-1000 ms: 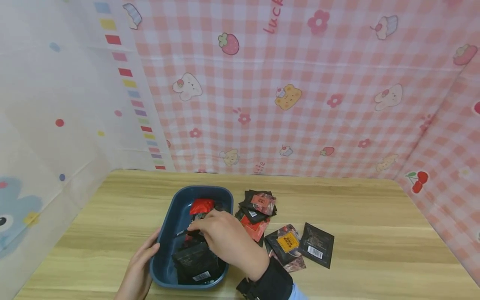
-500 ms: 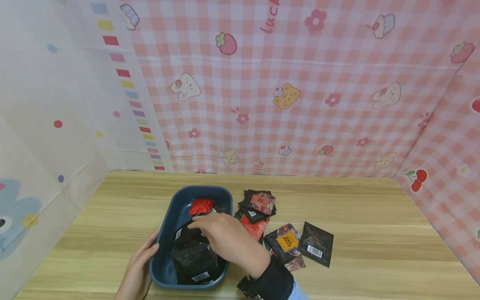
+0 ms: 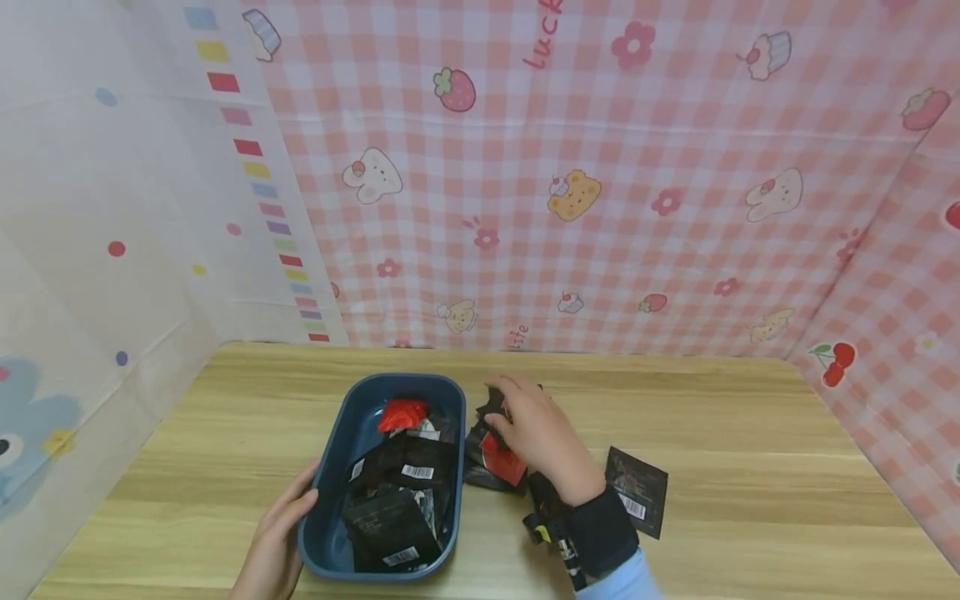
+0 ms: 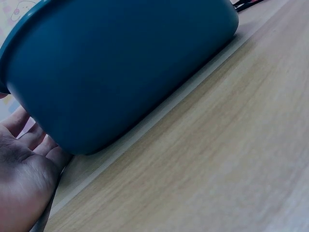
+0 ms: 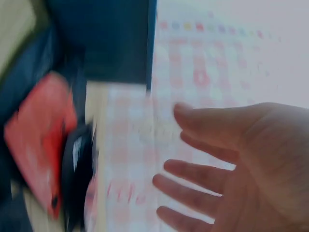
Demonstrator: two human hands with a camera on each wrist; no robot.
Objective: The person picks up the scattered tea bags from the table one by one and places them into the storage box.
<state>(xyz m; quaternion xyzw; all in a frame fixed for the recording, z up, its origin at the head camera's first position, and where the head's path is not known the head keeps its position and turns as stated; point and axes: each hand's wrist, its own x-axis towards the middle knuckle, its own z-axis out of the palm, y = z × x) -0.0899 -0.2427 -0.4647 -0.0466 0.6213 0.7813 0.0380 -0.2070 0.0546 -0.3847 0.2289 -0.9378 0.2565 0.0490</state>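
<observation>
A dark blue plastic bin (image 3: pixel 317 546) stands on the table, holding several black sachets (image 3: pixel 390 521) and a red packet (image 3: pixel 402 414) at its far end. My left hand (image 3: pixel 276 537) rests against the bin's left side; in the left wrist view that hand (image 4: pixel 24 174) touches the wall with loosely extended fingers. To the bin's right, my right hand (image 3: pixel 546 435) hovers over a pile of black and red sachets (image 3: pixel 502 458), partly hiding it. Seen from the right wrist, the hand (image 5: pixel 270 159) has spread fingers with nothing between them, beside a red sachet (image 5: pixel 41 140).
One black sachet with a barcode (image 3: pixel 636 492) lies farther right, partly behind the right wrist. The wooden table (image 3: pixel 750 467) ends at a pink checked cloth backdrop (image 3: pixel 585 267), with further cloth at both sides. A black strap (image 3: pixel 600 529) wraps the right wrist.
My right hand has let go of a black sachet inside the bin and moved right, over the sachet pile. The released sachet lies on the others. My left hand has stayed put.
</observation>
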